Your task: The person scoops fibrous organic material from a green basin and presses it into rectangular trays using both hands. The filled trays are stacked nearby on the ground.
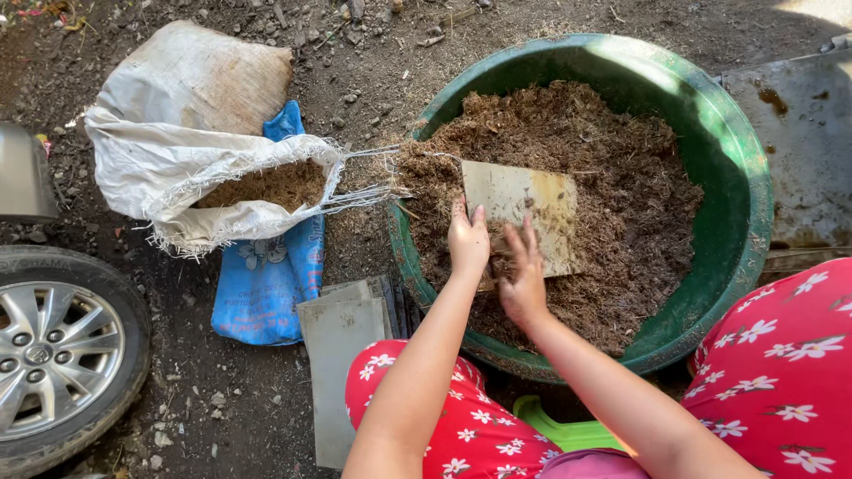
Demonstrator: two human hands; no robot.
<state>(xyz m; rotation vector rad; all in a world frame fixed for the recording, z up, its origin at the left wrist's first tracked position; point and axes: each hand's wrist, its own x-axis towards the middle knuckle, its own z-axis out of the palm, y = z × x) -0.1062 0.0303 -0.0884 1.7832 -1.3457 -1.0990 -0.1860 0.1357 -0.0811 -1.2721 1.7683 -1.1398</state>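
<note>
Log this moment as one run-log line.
left hand on flat board | right hand on board edge | board lies on brown fibre in green tub | open sack beside tub

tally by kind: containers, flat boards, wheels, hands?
Basins: 1, green basin
Sacks: 2, white sack, blue sack
Boards: 2, tan board, grey board
Wheels: 1, wheel
Hands: 2, left hand, right hand
Total: 8

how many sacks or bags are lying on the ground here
2: an open white woven sack holding brown fibre left of the green basin, and a flat blue bag partly under it. More could lie hidden beneath.
</note>
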